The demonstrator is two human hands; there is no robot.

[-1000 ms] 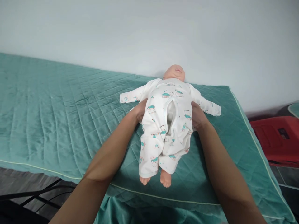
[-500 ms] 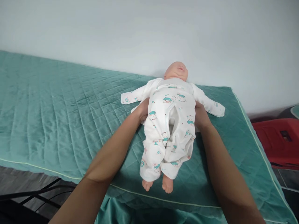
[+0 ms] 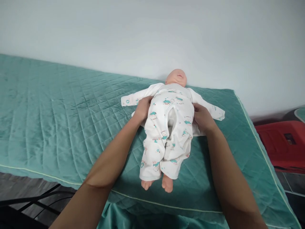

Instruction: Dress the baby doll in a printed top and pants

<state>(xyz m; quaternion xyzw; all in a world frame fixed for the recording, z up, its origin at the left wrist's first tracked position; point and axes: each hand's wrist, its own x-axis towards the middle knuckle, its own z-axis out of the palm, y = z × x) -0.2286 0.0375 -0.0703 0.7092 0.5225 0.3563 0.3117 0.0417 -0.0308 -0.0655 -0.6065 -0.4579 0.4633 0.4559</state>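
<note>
Clothed doll (image 3: 170, 127) laid face up near bed (image 3: 59, 121) edge, feet toward viewer. Torso clasped from both sides: left hand (image 3: 142, 108) on one flank, right hand (image 3: 201, 118) on other. Pressure best kept even, head unstrained.

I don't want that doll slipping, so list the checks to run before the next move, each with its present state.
1. Left hand grips the doll at its side: ok.
2. Right hand grips the other side: ok.
3. Doll face up on the green quilt: ok.
4. Romper front closed: not ok, it gapes at the belly.
5. Feet inside the quilt's edge: ok.
6. Head clear of the wall: cannot tell.
</note>
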